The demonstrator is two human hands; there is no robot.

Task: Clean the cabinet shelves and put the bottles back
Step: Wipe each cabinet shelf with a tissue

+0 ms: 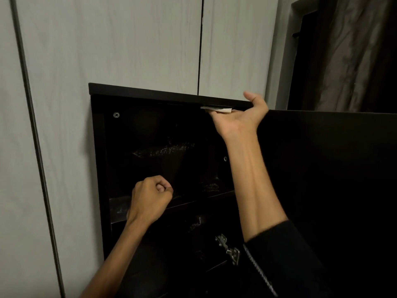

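Pale wood-grain panels (107,39) back a dark cabinet (97,168) with its door (322,168) swung open. Right hand (238,117) presses a white cloth (217,109) up against the underside of the cabinet top (150,93), thumb raised. Left hand (152,196), fingers curled into an empty fist, hovers before the shelf (120,208). A hinge (228,249) shows below.

Cabinet interior (163,151) lost in darkness

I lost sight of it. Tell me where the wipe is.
The wipe is upper centre-right, pressed by the right hand against the underside of the cabinet top.
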